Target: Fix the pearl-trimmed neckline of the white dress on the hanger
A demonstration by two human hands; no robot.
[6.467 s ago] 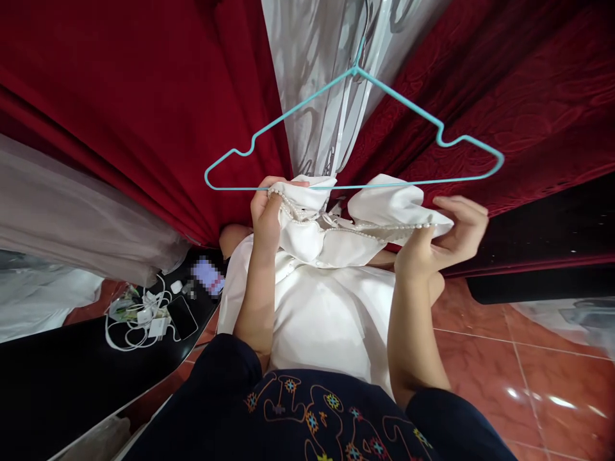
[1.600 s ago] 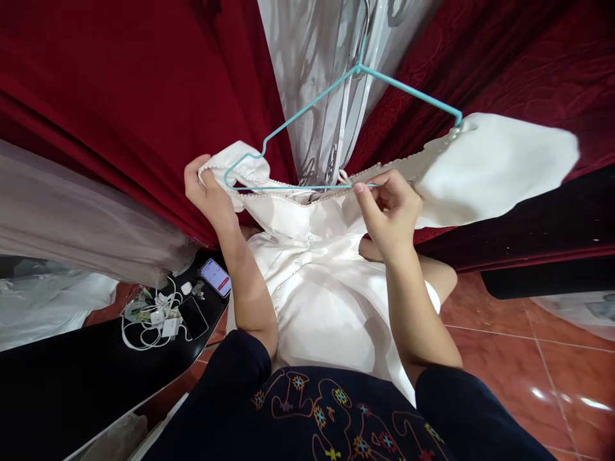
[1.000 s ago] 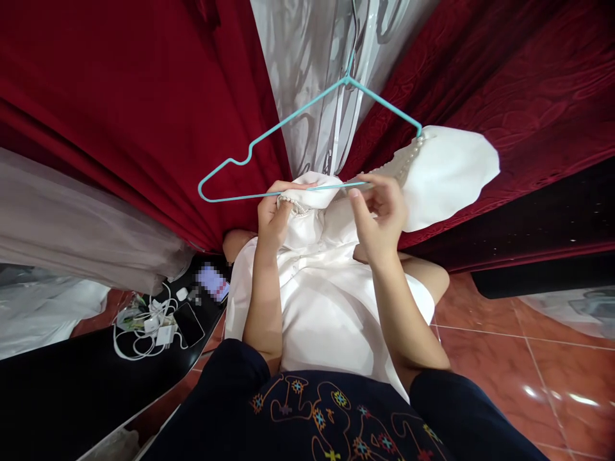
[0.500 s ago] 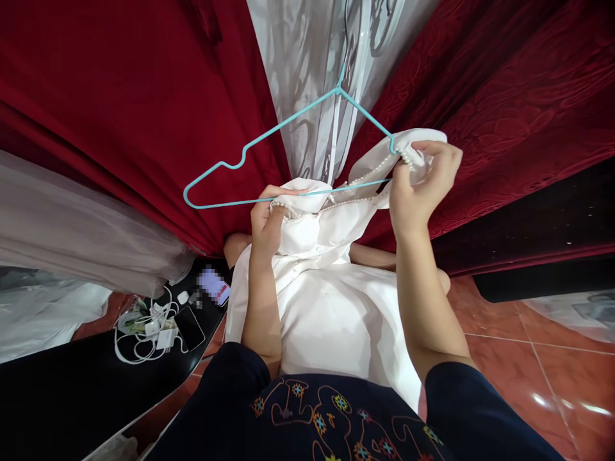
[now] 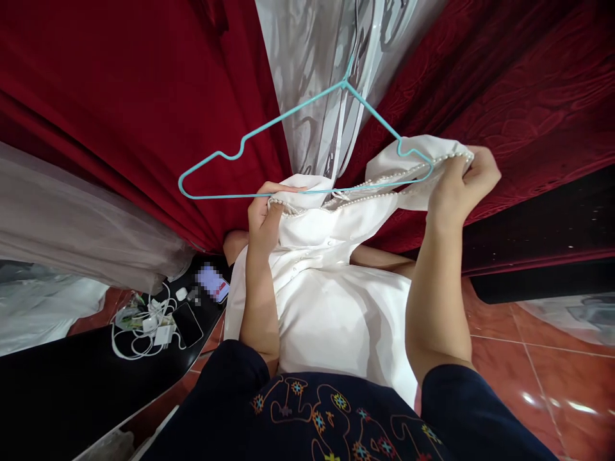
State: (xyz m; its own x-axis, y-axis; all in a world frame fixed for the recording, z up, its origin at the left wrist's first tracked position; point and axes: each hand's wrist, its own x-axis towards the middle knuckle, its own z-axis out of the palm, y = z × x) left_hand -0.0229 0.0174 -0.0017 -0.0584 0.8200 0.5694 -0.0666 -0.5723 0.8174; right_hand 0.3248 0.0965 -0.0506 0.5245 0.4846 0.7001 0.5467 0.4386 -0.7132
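Observation:
A white dress with pearl-trimmed edges lies over the lap, its upper part lifted. My left hand pinches the trimmed edge on the left, its index finger stretched along the cloth by the hanger's lower bar. At the right, my right hand grips the far end of the pearl-edged strap or sleeve and holds it stretched out. The light blue hanger hangs by its hook in front of me. Its right end lies within the right part of the dress, while its left end is bare.
Red cloth hangs on the left and patterned red cloth on the right, with white garments between. On a black surface at the left lie white cables, a dark phone and a lit phone. The floor is red tile.
My right hand has moved outward to the right, pulling that side of the dress over the hanger's right end, which now shows within the opening. My left hand has barely shifted.

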